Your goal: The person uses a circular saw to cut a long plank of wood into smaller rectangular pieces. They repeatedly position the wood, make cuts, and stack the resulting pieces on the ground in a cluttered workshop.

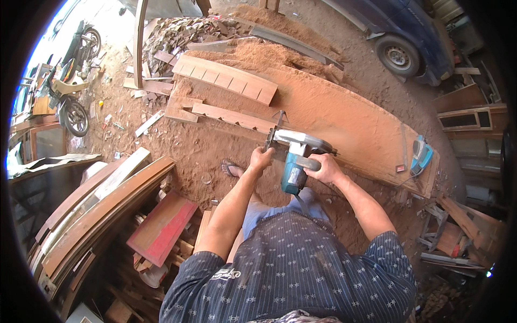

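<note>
My right hand (323, 168) is closed on the handle of a teal and silver circular saw (296, 172), which sits at the near edge of a sawdust-covered board (377, 140). My left hand (261, 160) is closed just left of the saw, at a dark metal piece (271, 139) by its front; what exactly the fingers hold is hidden. A long, narrow plank with notches (229, 116) runs leftward from the saw. Behind it lies a wider plank (226, 78) marked with several crosswise cuts.
A teal power tool (420, 156) rests at the board's right end. Stacked planks (99, 215) and a red-painted board (161, 226) are at lower left. A motorbike (75, 113) stands left, a blue car (414, 37) upper right, wood scraps (169, 40) behind.
</note>
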Motion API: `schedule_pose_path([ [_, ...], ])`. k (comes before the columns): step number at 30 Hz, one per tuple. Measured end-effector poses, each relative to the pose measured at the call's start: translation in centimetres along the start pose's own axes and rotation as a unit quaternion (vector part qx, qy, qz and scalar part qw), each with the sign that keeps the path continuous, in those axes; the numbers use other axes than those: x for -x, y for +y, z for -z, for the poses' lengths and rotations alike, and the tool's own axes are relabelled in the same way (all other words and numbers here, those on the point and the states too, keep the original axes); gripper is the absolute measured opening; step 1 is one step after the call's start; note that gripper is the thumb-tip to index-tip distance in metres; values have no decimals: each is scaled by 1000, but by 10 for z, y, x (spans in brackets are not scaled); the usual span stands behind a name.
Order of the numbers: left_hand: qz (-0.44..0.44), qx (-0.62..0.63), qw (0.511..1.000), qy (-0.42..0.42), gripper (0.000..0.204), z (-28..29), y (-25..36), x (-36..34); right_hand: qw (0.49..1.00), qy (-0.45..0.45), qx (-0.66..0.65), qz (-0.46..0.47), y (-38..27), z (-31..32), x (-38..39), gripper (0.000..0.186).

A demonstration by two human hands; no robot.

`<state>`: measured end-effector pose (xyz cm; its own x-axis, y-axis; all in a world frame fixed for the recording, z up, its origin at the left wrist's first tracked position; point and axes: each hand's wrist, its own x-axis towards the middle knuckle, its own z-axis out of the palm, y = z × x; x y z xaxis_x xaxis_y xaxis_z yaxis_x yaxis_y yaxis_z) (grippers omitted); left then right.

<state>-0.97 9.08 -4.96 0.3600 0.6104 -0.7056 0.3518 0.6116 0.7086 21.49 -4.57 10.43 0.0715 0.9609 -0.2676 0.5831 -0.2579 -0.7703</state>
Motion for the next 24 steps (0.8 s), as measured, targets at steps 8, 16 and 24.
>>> schedule_pose_path([
  [8, 7, 31, 999, -5, 35, 19, 11, -1, 1000, -15, -9, -19, -14, -9, -15, 27],
  [16, 15, 3, 1000, -2, 46, 43, 7, -11, 1000, -19, 7, -3, -19, -23, -32, 27],
  [24, 4, 10, 1000, -15, 35, 67, 18, -10, 1000, -4, 13, 10, -27, -35, -46, 34],
])
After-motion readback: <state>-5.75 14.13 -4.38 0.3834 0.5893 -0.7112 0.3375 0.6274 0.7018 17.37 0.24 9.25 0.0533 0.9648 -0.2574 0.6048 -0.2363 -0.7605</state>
